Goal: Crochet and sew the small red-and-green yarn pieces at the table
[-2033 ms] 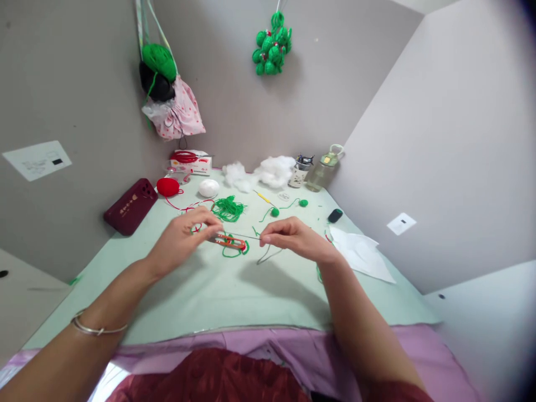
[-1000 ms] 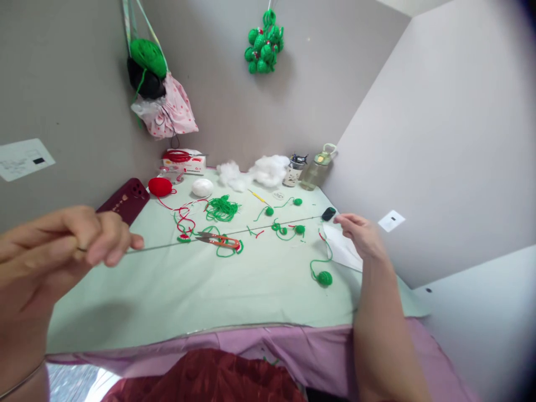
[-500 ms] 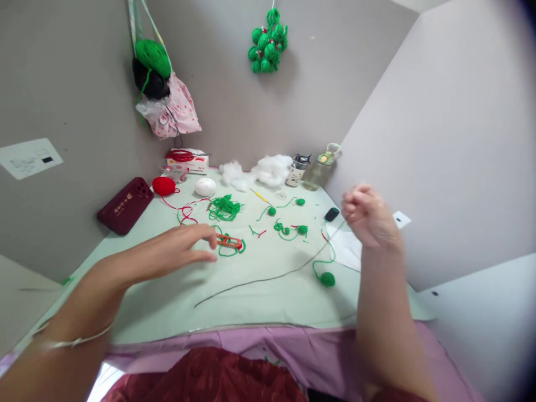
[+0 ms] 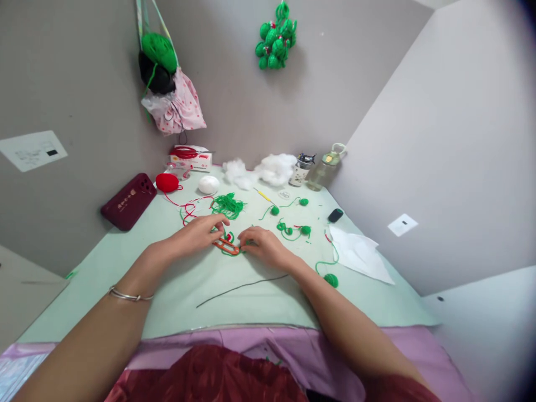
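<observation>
My left hand (image 4: 196, 234) reaches over the pale green table (image 4: 176, 301), its fingers stretched out and resting on the end of the orange thread snips (image 4: 226, 245). My right hand (image 4: 263, 247) lies just right of the snips, its fingers curled and pinching a bit of green yarn (image 4: 248, 242) beside them. A long dark thread (image 4: 243, 287) lies loose on the table in front of both hands, held by neither.
Nearby lie a green yarn tangle (image 4: 228, 205), small green crocheted balls (image 4: 330, 280), a red yarn ball (image 4: 167, 182), a white ball (image 4: 208, 184), white stuffing (image 4: 274, 169), a maroon case (image 4: 129, 201), a bottle (image 4: 324, 164) and white paper (image 4: 360, 254).
The dark thread, earlier stretched taut between both hands, was let go and now lies on the table. Both hands have come back to the snips at the middle.
</observation>
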Demonstrator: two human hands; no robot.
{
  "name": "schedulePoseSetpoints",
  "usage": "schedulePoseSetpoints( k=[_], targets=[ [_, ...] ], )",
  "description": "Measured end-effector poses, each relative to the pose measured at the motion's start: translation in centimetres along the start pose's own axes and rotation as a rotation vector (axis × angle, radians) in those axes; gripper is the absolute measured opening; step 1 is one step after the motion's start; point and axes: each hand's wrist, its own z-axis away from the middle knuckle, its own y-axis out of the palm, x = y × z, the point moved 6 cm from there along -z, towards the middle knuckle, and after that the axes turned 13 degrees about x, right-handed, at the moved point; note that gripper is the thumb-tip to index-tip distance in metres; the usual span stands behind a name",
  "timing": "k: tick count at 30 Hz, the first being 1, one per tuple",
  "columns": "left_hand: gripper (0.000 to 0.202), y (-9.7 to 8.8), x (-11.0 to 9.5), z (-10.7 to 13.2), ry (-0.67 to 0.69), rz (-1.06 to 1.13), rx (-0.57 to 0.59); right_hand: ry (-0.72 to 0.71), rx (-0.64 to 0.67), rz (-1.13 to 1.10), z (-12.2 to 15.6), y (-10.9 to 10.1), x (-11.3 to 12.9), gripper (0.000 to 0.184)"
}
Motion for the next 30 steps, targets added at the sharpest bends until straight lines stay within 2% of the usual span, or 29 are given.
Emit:
schedulePoseSetpoints(
  k=[2, 4, 7, 10, 12, 16, 19, 22, 26, 30],
  targets=[
    [0.032, 0.4, -0.1, 0.0, 0.016, 0.047, -0.005, 0.014, 0.0, 0.094, 0.2, 0.0, 0.0, 0.014],
    [0.032, 0.5, -0.4, 0.0, 0.042, 0.135, -0.065, 0.045, -0.036, 0.115, 0.4, -0.3, -0.3, 0.016],
    [0.033, 0.4, -0.9, 0.1, 0.087, 0.307, -0.171, 0.063, -0.087, 0.047, 0.9, -0.9, -1.0, 0.016],
    [0.029, 1.3, -1.4, 0.0, 0.115, 0.426, -0.183, 0.085, -0.141, -0.031, 1.4, -1.8, -1.6, 0.013],
    [0.025, 2.4, -1.8, -0.4, 0.133, 0.378, -0.158, 0.115, -0.21, -0.09, 1.8, -2.5, -1.8, 0.008],
    [0.018, 5.2, -3.0, -1.3, 0.215, -0.001, -0.087, 0.138, -0.329, -0.371, 2.3, -3.7, -1.8, 0.008],
    [0.007, 6.0, -3.8, -1.6, 0.266, -0.023, -0.064, 0.09, -0.389, -0.601, 2.7, -4.7, -1.4, 0.017],
    [0.006, 4.9, -4.0, -1.2, 0.217, 0.335, -0.064, 0.048, -0.457, -0.702, 3.4, -5.8, -0.7, 0.02],
    [0.031, 3.2, -3.7, -0.2, 0.146, 0.987, -0.051, 0.015, -0.515, -0.726, 4.3, -6.4, 0.4, 0.019],
    [0.032, 2.8, -3.4, 0.3, 0.142, 1.244, -0.012, 0.0, -0.515, -0.571, 4.7, -5.8, 2.2, 0.013]
  ],
)
